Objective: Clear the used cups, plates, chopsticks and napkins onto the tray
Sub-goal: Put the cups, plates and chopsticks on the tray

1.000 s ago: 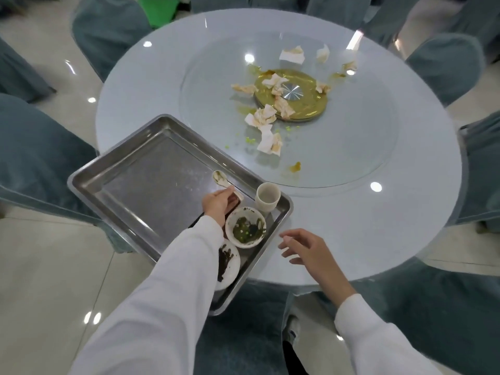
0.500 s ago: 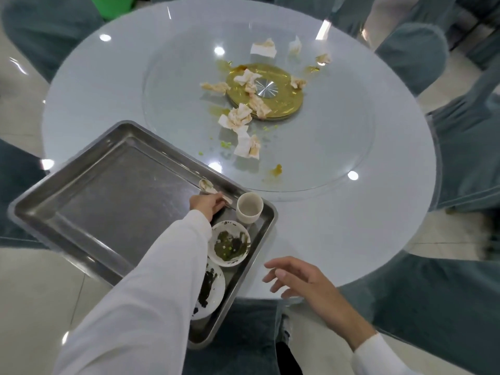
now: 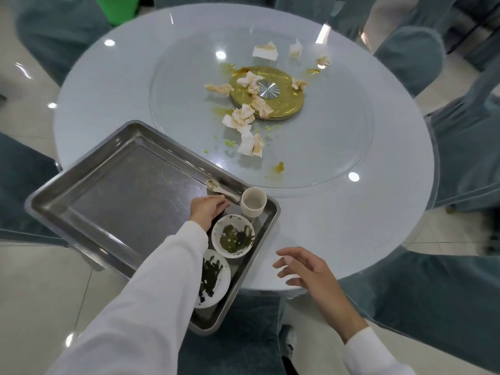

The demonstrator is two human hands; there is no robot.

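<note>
A: What is held?
B: Nothing by the relaxed right hand (image 3: pixel 305 269); the left hand's (image 3: pixel 207 209) grip cannot be told. Cup (image 3: pixel 253 202) and bowl (image 3: pixel 233 236) sit on the tray (image 3: pixel 121 185).
A: Risk?
B: The overhanging tray could be tipped if its near end is pressed.

No text, label, brand, number or sign could be read anywhere in the view. The steel tray (image 3: pixel 113 190), the cup (image 3: pixel 253 204), the bowl (image 3: pixel 233 236) and the round table (image 3: pixel 378 212) carried plain, unmarked surfaces.
</note>
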